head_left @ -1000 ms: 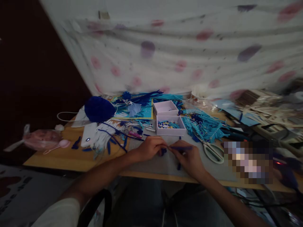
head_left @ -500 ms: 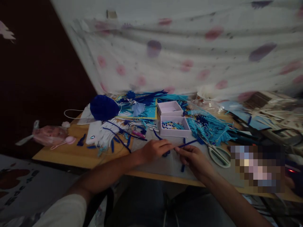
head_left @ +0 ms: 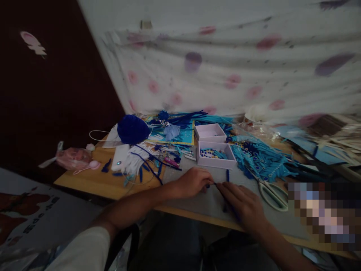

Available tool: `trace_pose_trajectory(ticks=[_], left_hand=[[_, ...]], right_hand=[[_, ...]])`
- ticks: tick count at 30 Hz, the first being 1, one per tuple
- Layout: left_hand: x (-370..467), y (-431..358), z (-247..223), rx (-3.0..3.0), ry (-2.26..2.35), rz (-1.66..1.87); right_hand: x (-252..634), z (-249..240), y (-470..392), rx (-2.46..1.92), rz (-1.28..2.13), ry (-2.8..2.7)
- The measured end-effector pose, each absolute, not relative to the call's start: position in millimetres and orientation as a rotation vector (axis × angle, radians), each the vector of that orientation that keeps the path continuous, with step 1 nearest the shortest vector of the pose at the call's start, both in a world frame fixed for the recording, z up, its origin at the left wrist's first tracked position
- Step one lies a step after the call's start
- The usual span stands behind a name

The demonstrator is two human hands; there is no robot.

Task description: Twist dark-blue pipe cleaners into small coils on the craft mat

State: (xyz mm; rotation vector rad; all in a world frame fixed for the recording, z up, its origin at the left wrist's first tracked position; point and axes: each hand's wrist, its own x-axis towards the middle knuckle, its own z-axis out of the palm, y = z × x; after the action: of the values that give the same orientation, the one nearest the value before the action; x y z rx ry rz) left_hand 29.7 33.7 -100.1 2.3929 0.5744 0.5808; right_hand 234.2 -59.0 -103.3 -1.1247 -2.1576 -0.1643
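Observation:
Over the grey mat [head_left: 194, 210], my left hand [head_left: 197, 182] is closed, its thumb and finger pinching one end of a dark blue pipe cleaner [head_left: 235, 213]. My right hand [head_left: 243, 201] is closed on the same stem, with the fingertips of both hands almost touching. The stem runs down beneath my right fingers, partly hidden. Short dark blue pieces lie under and near my hands, including one strip [head_left: 228, 175] just beyond the right fingers. Past the hands stands a small white box [head_left: 216, 162] with beads and light blue pieces in it.
A second white box [head_left: 210, 131] stands behind the first. Scissors [head_left: 273, 195] lie right of my right hand, near a pile of light blue stems [head_left: 267, 162]. On the left are a white phone [head_left: 120, 158], a dark blue fuzzy ball [head_left: 133, 130] and a pink bag [head_left: 73, 158].
The view has shifted left, so things sit further right. My right hand has turned palm down over the stem, which pointed away to the upper right before and slants toward me now.

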Motion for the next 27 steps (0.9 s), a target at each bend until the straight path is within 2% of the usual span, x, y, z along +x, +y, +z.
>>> trace_pose_trajectory(ticks=[3,5,8,10,13,17,19,21,22,24,27], left_hand=[[27.6,27.6,-109.2,2.678,0.578,0.767],[24.5,25.9,-114.3,2.782,0.557,0.847],[19.5,28.3,-119.0,2.876,0.506,0.85],[18.1,30.8,-119.8,2.93,0.485,0.763],[20.7,31.8,-115.5,2.869,0.506,0.652],[27.4,30.9,-100.6,2.289,0.662,0.669],[28.8,33.1,-93.4,1.928,0.658,0.539],[28.7,36.6,-89.2,1.663,0.594,0.343],[28.3,38.1,-88.5,1.584,0.568,0.261],[27.2,39.0,-89.9,1.548,0.573,0.212],[24.5,36.8,-97.6,1.862,0.629,0.499]], right_hand=[[222.0,-100.1,-50.9,-1.42,0.522,-1.569],[217.4,-97.0,-44.5,-1.46,0.987,-1.24],[217.0,-95.3,-37.8,-1.432,1.363,-1.012],[218.0,-96.2,-35.8,-1.465,1.334,-1.028],[220.0,-95.7,-36.7,-1.524,1.025,-1.306],[228.4,-87.5,-46.6,-1.216,0.108,-2.019],[233.6,-84.2,-54.1,-0.925,-0.387,-2.27],[236.0,-84.4,-60.3,-0.729,-0.658,-2.357],[235.4,-85.8,-62.1,-0.711,-0.674,-2.346],[230.7,-90.2,-62.6,-0.848,-0.456,-2.236],[218.8,-95.3,-57.3,-1.277,0.273,-1.752]])
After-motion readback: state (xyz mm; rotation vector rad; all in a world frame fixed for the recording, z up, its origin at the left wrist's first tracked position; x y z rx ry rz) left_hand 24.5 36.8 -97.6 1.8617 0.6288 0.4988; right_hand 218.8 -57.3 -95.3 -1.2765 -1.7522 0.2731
